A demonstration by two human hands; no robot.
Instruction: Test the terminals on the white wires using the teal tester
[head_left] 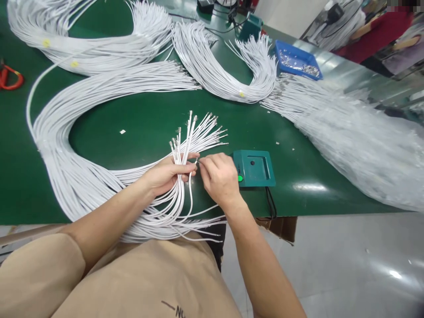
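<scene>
My left hand point(172, 172) is closed around several white cables point(179, 187) whose bare metal ends stick up above the fingers. Close beside it, my right hand point(220, 176) pinches at the tip of one cable, with thumb and fingertips pressed together. Whatever small piece lies in that pinch is too small to name. A large curved bundle of white cables point(59, 128) runs under my left forearm, and its loose ends fan out behind and in front of my hands. Just right of my right hand sits a small green device point(255, 168) with a lit green button.
More white cable bundles point(99, 55) lie across the back of the green table point(139, 119). A blue tray point(298, 62) holds small metal parts. Plastic-wrapped cables point(357, 128) cover the right side. Red-handled pliers point(11, 77) lie far left. A person in red point(377, 37) works beyond.
</scene>
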